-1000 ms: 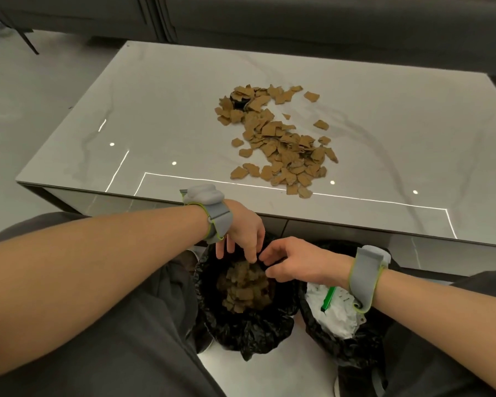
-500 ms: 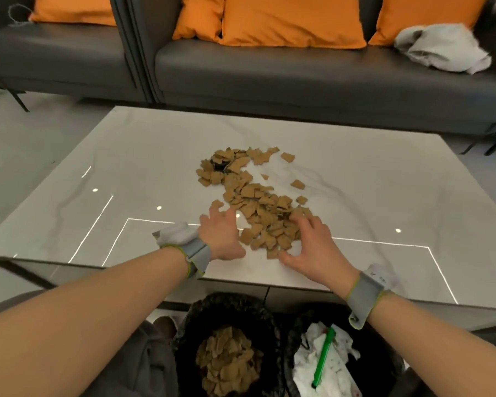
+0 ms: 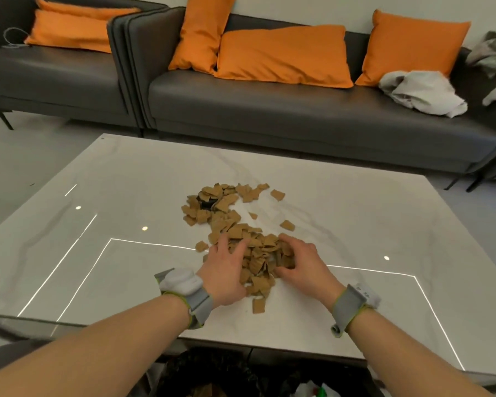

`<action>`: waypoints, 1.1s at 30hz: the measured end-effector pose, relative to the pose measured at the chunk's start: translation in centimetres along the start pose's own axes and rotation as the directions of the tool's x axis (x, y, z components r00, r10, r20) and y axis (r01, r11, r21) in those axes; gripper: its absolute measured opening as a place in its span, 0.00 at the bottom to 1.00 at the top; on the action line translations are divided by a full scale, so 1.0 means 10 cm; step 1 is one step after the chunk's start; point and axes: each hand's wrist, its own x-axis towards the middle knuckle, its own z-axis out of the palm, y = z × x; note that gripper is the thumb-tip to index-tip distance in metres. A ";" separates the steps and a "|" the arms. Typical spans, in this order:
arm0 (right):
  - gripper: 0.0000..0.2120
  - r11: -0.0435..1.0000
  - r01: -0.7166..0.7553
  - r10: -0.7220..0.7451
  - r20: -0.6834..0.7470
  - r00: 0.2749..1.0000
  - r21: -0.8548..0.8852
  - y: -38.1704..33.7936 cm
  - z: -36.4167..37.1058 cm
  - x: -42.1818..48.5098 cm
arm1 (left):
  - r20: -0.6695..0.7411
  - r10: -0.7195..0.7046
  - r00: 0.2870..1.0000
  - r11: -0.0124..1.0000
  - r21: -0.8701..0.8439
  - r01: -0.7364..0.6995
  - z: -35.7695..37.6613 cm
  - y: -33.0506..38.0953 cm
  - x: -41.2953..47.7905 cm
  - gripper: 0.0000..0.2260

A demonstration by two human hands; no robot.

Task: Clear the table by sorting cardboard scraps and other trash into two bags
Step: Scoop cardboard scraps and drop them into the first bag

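1. The cardboard scraps (image 3: 226, 224) lie in a loose heap in the middle of the pale surface (image 3: 355, 224), with the near end of the heap between the two hands.
2. The left hand (image 3: 225, 270) presses spread, only slightly bent fingers against the heap's left side. The right hand (image 3: 301, 265) curls its fingers into the right side, so a clump sits cupped between them.
3. The scraps look small, flat, light and fairly stiff. They will probably slide easily on the glossy top and spill from a loose grip, so scooping from both sides and squeezing inward suits them better than pinching singly.
4. Counted: the scraps are too many to count, likely several dozen. One stray scrap (image 3: 259, 305) lies just nearer than the hands, and a few more lie apart to the right.
5. One dark object (image 3: 206, 203) lies half buried at the far end; what it is cannot be told.
6. Two bags stand below the near edge: a black bag (image 3: 212, 376) holding scraps and a second bag (image 3: 312, 391) holding white trash.
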 end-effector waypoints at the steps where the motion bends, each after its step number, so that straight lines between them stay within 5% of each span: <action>1: 0.31 0.999 0.039 -0.039 0.024 0.999 0.000 -0.02 -0.06 0.08 | -0.004 0.004 1.000 1.000 0.006 -0.004 -0.01 0.01 0.03 0.44; 4: 0.22 0.997 0.003 -0.013 0.122 0.992 0.078 -0.07 -0.29 0.39 | -0.007 0.014 1.000 0.999 0.035 -0.013 -0.05 0.05 0.10 0.44; 6: 0.19 0.997 -0.023 0.019 0.049 0.999 0.070 -0.08 -0.39 0.67 | 0.003 0.013 1.000 0.998 0.060 -0.013 -0.06 0.08 0.12 0.42; 9: 0.27 0.995 -0.006 0.000 -0.061 0.998 -0.095 -0.10 -0.39 1.17 | 0.029 0.012 1.000 0.996 0.084 -0.015 -0.07 0.10 0.14 0.40; 15: 0.35 0.989 -0.047 0.048 0.006 0.999 -0.141 -0.41 0.03 1.95 | 0.058 0.009 0.998 0.995 0.096 -0.015 -0.12 0.08 0.19 0.38; 25: 0.22 0.941 0.313 -0.263 0.306 0.915 -0.128 -1.16 0.35 2.24 | 0.070 -0.033 0.997 0.998 0.055 0.029 -0.27 0.03 0.22 0.30; 33: 0.20 0.854 0.518 -0.466 0.374 0.802 -0.045 -1.12 0.35 1.70 | -0.113 -0.306 0.945 0.951 0.016 0.310 -0.48 -0.25 0.25 0.25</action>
